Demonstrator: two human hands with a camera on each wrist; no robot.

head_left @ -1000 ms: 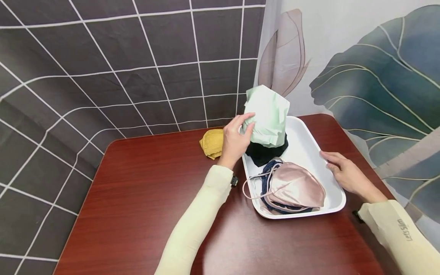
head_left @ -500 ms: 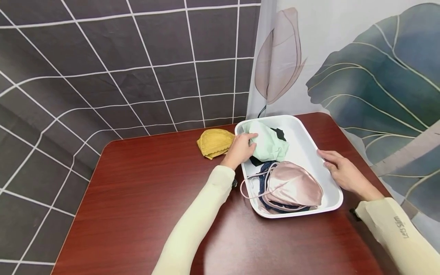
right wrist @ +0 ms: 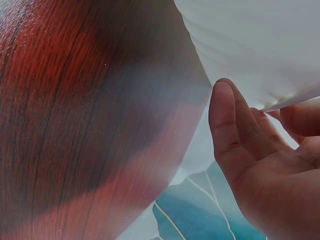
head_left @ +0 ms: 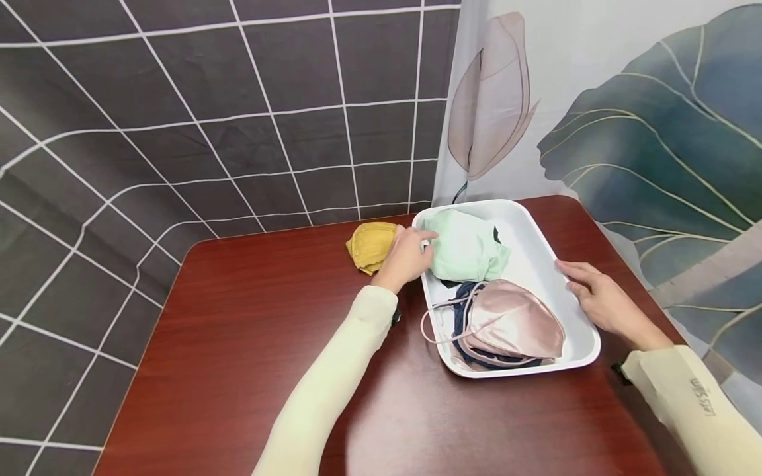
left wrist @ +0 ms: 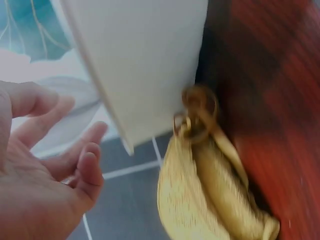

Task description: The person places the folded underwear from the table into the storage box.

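Observation:
My left hand (head_left: 407,258) hovers at the left rim of a white tray (head_left: 532,241), fingers loosely bent with nothing in them. In the left wrist view the left hand (left wrist: 45,185) is apart from a yellow bra (left wrist: 200,205), which lies on the table beside the tray wall. A mint green garment (head_left: 467,248) lies in the tray's far part, over black cloth mostly hidden beneath. Nearer me in the tray is a pink satin bra (head_left: 518,317) on dark blue fabric, one strap looping over the rim. My right hand (head_left: 601,301) grips the tray's right rim between thumb and fingers.
The tray rests on a reddish-brown wooden table (head_left: 256,317). A dark curtain with a white grid (head_left: 286,86) hangs behind, and a curtain with a leaf pattern (head_left: 667,145) hangs at the right, close to the table edge.
The mint green garment has come down from above the tray onto the black cloth. My left hand has let go of it and drawn slightly left. The right hand stays on the rim.

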